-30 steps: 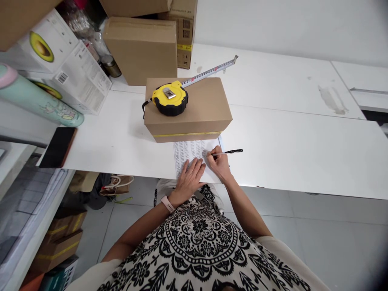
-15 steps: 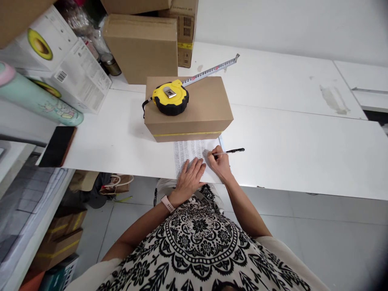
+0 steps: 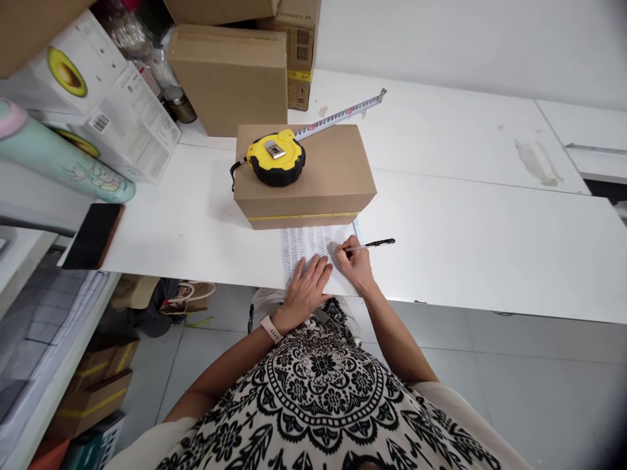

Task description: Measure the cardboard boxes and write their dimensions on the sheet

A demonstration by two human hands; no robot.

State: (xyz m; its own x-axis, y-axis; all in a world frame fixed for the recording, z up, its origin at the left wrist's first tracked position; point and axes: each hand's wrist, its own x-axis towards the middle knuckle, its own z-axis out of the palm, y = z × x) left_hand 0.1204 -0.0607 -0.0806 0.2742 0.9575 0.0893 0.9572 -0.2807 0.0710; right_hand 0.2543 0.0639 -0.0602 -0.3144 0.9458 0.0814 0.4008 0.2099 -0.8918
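My right hand (image 3: pixel 356 264) is closed around a black-and-clear pen (image 3: pixel 381 243), its tip down at a written sheet of paper (image 3: pixel 306 243). Flat on the lower part of that sheet lies my left hand (image 3: pixel 307 287), fingers stretched out and slightly apart. The paper's far edge meets the foot of a brown cardboard box (image 3: pixel 337 160) with a yellow strip along its near side. On top of the box rests a yellow and black tape measure (image 3: pixel 277 156), with its blade (image 3: pixel 343 115) pulled out toward the upper right, past the box's far edge.
The white table (image 3: pixel 465 241) ends just before my body. At the left lie a dark phone (image 3: pixel 93 236) and a mint-green bottle (image 3: pixel 73 160), by white boxes with avocado pictures (image 3: pixel 132 121). More cardboard boxes (image 3: pixel 235 78) and a small jar (image 3: pixel 179 104) stand behind.
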